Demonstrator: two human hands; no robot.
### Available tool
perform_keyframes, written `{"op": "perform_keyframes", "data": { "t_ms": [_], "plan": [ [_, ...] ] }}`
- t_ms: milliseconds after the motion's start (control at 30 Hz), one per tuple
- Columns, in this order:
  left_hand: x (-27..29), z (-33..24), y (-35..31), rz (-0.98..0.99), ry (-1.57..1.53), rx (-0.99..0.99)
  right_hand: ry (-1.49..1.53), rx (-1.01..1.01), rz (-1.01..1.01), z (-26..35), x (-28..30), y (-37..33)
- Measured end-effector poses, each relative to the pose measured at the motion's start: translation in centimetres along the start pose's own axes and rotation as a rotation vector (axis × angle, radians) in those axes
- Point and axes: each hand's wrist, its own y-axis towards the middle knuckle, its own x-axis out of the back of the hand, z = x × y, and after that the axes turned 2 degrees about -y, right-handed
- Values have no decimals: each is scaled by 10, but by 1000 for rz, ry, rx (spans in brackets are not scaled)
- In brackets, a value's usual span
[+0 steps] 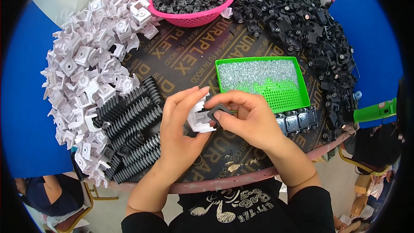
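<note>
My left hand point(180, 118) grips a white plastic housing point(200, 121) by its side, fingers curled behind it. Pinched between the thumb and fingers of my right hand point(248, 116) is a small black square frame point(219, 111) with rounded corners. The frame is held right at the housing's open side; whether the two touch I cannot tell. To the left of my left hand lie stacked rows of similar black square frames point(133, 116). Beyond my right hand is a green tray point(282, 102) with many small silvery screws point(258, 72).
White housings point(82, 60) are heaped along the left. A pink basket point(189, 19) of black parts stands at the back. Black parts point(297, 21) pile up along the right. Several dark, shiny pieces point(297, 121) sit below the tray. A green-handled tool point(375, 111) is at far right.
</note>
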Motion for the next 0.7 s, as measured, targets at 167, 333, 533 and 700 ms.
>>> {"op": "perform_keyframes", "data": {
  "t_ms": [167,333,533,700],
  "plan": [
    [0,-3,3,94,30,-40,-19,-125,111,4,14,-1],
    [0,-7,1,171,14,1,-110,-159,152,1,20,-1],
    [-3,-8,1,192,17,-33,-119,-176,178,1,25,1],
    [-5,-6,-2,203,-21,-31,-165,-167,192,-3,28,2]
  ]
}}
